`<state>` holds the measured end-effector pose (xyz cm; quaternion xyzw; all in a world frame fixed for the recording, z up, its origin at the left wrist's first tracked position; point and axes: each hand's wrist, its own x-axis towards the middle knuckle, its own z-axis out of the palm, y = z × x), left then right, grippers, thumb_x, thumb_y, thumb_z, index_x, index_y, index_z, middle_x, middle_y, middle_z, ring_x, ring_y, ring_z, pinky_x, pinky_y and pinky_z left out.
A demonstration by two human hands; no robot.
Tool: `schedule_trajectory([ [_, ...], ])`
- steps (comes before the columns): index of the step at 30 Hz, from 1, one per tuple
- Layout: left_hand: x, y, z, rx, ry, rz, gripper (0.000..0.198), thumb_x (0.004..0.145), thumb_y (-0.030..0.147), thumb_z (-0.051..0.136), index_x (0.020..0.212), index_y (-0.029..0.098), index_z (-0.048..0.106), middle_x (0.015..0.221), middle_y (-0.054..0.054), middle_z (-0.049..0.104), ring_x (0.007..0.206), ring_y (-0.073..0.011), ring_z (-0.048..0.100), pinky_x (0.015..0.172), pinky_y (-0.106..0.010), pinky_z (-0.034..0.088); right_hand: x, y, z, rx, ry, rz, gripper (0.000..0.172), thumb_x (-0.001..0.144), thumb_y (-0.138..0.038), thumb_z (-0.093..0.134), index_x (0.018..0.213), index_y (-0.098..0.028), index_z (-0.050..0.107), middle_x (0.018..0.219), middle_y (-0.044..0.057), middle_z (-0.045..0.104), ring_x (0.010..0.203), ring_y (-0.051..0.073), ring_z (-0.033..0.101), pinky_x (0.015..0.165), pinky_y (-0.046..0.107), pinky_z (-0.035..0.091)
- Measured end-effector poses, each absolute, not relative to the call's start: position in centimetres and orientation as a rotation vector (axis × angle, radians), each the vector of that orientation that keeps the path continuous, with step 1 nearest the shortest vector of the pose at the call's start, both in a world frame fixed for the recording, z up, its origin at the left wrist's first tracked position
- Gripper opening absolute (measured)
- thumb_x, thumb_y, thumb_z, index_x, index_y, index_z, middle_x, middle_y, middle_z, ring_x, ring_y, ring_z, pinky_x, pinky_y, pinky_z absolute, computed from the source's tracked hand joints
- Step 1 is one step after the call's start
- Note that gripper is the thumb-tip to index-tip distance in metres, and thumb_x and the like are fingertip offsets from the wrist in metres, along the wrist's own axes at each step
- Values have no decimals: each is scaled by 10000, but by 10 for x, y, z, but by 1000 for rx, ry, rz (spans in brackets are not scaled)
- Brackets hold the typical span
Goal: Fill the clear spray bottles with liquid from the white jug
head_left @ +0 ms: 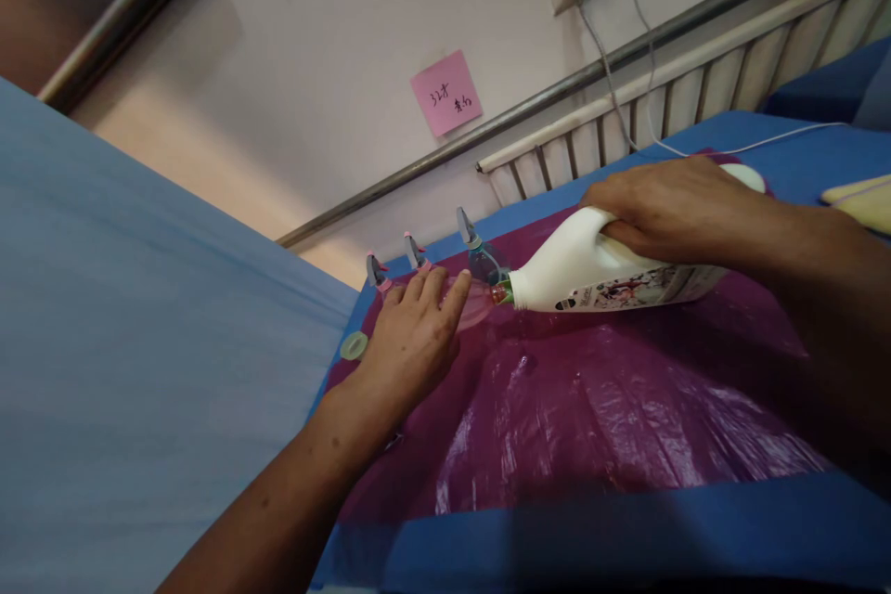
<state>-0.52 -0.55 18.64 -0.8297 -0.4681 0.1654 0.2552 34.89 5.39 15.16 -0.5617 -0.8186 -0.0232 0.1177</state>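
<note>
A clear pink bottle point(476, 303) is in my left hand point(418, 320), its fingers curved along the far side and its lower part hidden. My right hand point(668, 204) grips the handle of a large white jug point(577, 264) with a printed label. The jug is tipped on its side, and its green spout point(502, 291) meets the mouth of the pink bottle. Just behind stands a blue spray bottle point(489, 262) with a grey trigger head. Two more trigger heads with pink collars, one of them a grey spray head point(377, 272), show beyond my left fingers.
Shiny purple plastic sheeting point(557, 408) covers the blue table point(599, 529). A pale green cap point(354, 345) lies near the left edge. Beside it hangs a light blue curtain point(153, 343). White cables point(651, 102) run from a wall socket to the table. A yellow cloth-like item point(863, 202) lies at right.
</note>
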Motion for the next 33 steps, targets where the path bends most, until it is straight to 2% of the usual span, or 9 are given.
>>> schedule_trajectory([
  [7,-5,-5,187,-2251,-1252,463,753,1023,159,670,1749,146,470,1714,-270,585,1545,-485,589,1218,-712,571,351,57,151,-1620,-2384,-26,205,1042,-354,555,1159,-298,714,1216,95,832,1011,327,725,701,387,277],
  [17,-4,-4,187,-2248,-1267,469,767,1021,140,674,1761,163,471,1715,-259,588,1551,-482,592,1222,-707,569,347,51,156,-1690,-2402,-33,316,1080,-349,473,1235,-258,733,1257,113,820,1055,307,719,721,394,284],
  [23,2,-5,192,-2243,-1316,515,780,1022,131,681,1771,171,467,1737,-261,572,1583,-490,577,1245,-706,553,348,51,157,-1659,-2398,-12,299,1077,-341,496,1237,-252,732,1252,121,822,1028,300,709,726,395,272],
  [33,0,-3,191,-2227,-1242,503,757,1023,149,646,1756,176,454,1683,-242,608,1542,-460,583,1187,-634,577,349,53,154,-1649,-2401,-36,300,1068,-342,498,1235,-265,735,1248,94,820,1064,307,725,720,400,285],
])
